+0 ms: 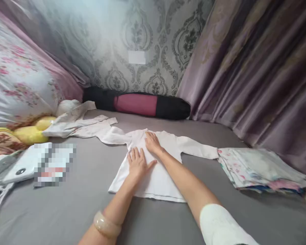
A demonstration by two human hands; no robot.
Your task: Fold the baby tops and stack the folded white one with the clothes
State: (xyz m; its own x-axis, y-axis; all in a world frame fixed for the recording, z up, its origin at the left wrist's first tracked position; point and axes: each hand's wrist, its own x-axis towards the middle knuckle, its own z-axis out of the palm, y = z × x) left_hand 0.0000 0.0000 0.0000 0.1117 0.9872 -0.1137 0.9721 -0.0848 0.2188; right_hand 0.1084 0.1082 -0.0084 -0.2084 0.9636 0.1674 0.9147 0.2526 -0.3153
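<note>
A small white long-sleeved shirt point(163, 180) lies spread on the grey bed sheet point(91, 211), its sleeves stretched out to both sides and its neckline away from me. My left hand point(137, 162) rests flat on the left half of its body, fingers spread and thumb pointing right. Higher up, close to the neckline, my right hand point(153, 142) presses on the fabric with its fingers extended. Neither hand grips anything. The right cuff reaches a stack of folded clothes point(260, 166), and the left sleeve meets another pale garment point(91, 128).
A black and dark-pink bolster bag point(135, 103) lies along the patterned wall. Purple curtains point(226, 68) hang at the right. On the left are a floral pillow point(22, 68), a yellow plush item point(30, 135), a white device point(28, 166), a power strip point(1, 166) and a blurred-out item point(56, 166).
</note>
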